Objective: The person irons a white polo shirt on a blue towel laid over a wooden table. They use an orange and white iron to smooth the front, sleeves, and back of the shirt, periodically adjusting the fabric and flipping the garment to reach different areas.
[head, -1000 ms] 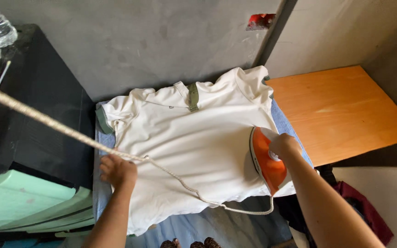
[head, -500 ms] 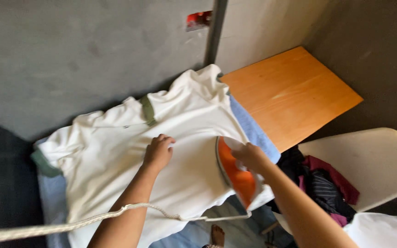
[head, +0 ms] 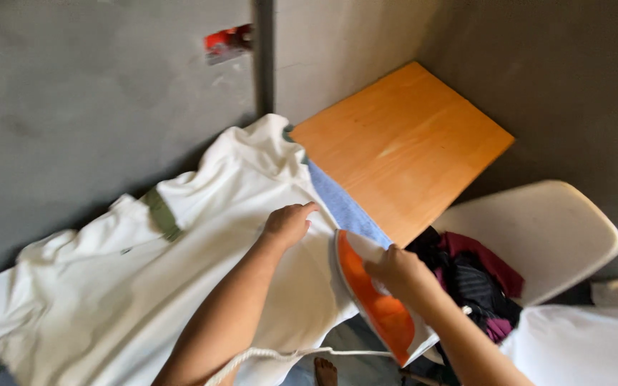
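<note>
A white shirt [head: 144, 286] lies spread over a board with a blue cover [head: 341, 207], its collar with the green band up near the grey wall [head: 73, 93]. The left hand [head: 289, 223] rests flat on the cloth near the right-hand edge, fingers loosely together, pressing the fabric down. The right hand [head: 398, 271] is wrapped around the handle of an orange and white iron [head: 377, 300], which sits at the shirt's lower right edge, tipped so its orange side shows. A pale woven cord [head: 287, 354] trails from it across the bottom.

As a judgement, the work looks midway: the middle of the shirt lies fairly smooth, while the shoulder and sleeve near the wall are rumpled and folded. The cloth looks soft and thin. Beside the board stands a square wooden table [head: 402, 150], smooth and bare-grained, and a rounded white chair [head: 545, 221] heaped with dark clothes [head: 477, 275].
</note>
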